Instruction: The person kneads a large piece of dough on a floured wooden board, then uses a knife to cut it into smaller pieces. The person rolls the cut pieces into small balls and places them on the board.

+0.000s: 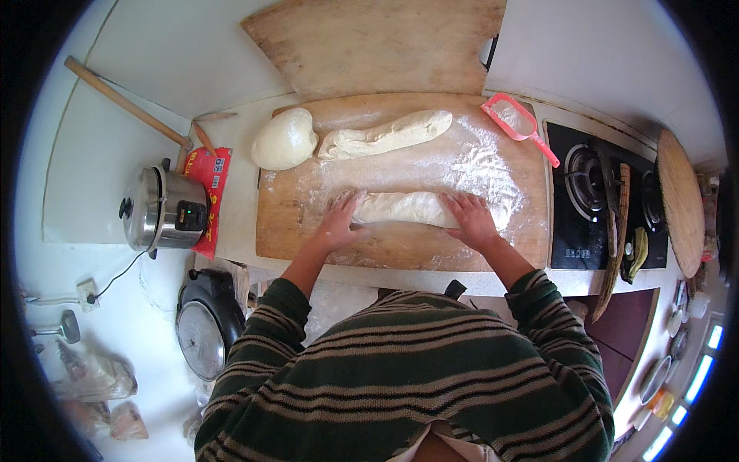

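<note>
A floured log of dough [404, 208] lies crosswise near the front of a wooden board [358, 251]. My left hand [342, 221] cups its left end, fingers over the far side and thumb towards me. At the right end, my right hand [470, 218] rests over the dough with its fingers curved across the top. Behind this log is a second, longer dough strip [384, 136], lying at a slant. A smooth round lump of dough [284, 138] sits at the board's back left corner. Loose flour [482, 167] is spread over the right part of the board.
A red plastic scoop [515, 120] holding flour rests at the back right corner. To the right is a black gas hob [568, 231] with long tools laid across it. On the left stand a steel rice cooker [173, 208] and a red bag [218, 185]. Another wooden board [381, 46] leans behind.
</note>
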